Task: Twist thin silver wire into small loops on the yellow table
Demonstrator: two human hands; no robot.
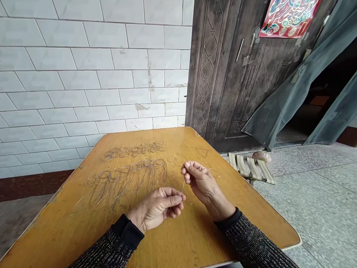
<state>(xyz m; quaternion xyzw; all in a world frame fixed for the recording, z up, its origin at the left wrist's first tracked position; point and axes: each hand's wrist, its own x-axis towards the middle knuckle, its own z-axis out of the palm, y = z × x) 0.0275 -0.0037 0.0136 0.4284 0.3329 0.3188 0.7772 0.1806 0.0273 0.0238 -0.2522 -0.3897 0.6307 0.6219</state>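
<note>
Between my two hands runs a thin wire (183, 186). My left hand (160, 207) pinches its lower end between thumb and fingers. Higher and to the right, my right hand (201, 183) pinches the upper part, where a wire loop (177, 160) seems to stick out to the left of the fingers; the exact join is hidden. Beyond my left hand lies a row of looped wires (133, 167) with long straight tails toward me. Farther back is a row of flower-like wire loops (134, 150).
The wooden table (209, 244) stands near a white tiled wall (110, 61). A bent wire triangle (201, 152) and more thin wire (214, 172) lie at its right. Past the right edge are a folding strap stool (250, 167), a dark door (215, 72) and a hanging curtain (288, 95).
</note>
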